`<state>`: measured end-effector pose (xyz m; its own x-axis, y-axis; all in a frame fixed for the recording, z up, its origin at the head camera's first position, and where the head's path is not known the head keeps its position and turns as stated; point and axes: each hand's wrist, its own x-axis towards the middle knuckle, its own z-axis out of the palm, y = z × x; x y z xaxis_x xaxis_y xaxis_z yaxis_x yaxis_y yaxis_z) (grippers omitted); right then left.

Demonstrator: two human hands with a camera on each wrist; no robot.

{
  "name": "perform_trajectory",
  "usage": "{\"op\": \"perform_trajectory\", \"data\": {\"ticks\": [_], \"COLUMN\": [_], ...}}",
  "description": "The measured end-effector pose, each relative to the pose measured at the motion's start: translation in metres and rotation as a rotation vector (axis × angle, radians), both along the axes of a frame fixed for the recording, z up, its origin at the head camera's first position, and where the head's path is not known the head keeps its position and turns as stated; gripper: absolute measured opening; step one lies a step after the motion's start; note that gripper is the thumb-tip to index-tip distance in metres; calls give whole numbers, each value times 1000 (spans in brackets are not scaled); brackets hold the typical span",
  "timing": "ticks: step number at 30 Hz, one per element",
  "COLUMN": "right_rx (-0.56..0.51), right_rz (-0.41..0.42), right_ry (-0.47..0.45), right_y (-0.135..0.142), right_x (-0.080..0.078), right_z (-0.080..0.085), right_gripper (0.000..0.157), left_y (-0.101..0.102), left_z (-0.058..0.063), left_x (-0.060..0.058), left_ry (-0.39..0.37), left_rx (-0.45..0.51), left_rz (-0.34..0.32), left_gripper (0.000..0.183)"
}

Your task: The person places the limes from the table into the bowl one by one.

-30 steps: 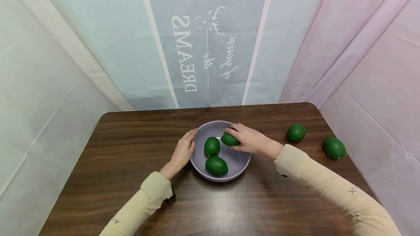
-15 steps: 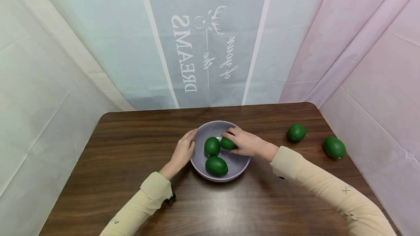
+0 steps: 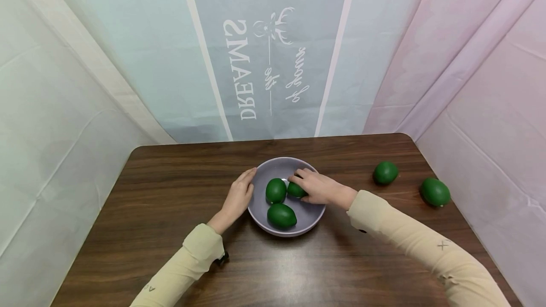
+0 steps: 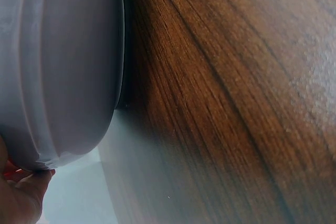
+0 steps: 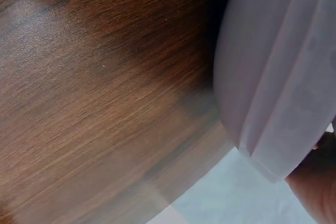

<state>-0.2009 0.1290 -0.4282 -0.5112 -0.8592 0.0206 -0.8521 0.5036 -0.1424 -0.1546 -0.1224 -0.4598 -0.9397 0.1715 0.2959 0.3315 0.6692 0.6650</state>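
Observation:
A grey-purple bowl stands on the wooden table, with three green limes inside. My right hand reaches over the bowl's right rim and holds one lime low in the bowl, fingers curled over it; part of that lime is hidden. To its left lies another lime, and nearer me a third lime. My left hand rests against the bowl's left side with fairly straight fingers. In the left wrist view, fingertips of the left hand touch the rim of the bowl.
Two more limes sit on the table's right side: one lime towards the back, another lime close to the right edge. Pale cloth hangs behind and beside the brown table.
My right hand, with the lime, has moved slightly left and lower into the bowl, bringing it near the left lime. My left hand and the bowl have stayed in place.

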Motion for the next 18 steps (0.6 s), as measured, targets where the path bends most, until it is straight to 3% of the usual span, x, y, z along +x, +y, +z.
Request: {"op": "perform_trajectory", "data": {"ticks": [10,18], "right_rx": [12,24], "right_rz": [26,35], "right_ry": [14,15], "right_y": [-4,-3], "right_x": [-2,0], "right_z": [-4,2], "right_gripper": [58,60], "left_y": [-1,-1], "left_z": [0,0], "left_x": [0,1], "left_ry": [-7,-12], "left_rx": [-1,-2], "left_rz": [-5,-5], "left_gripper": [42,42]}}
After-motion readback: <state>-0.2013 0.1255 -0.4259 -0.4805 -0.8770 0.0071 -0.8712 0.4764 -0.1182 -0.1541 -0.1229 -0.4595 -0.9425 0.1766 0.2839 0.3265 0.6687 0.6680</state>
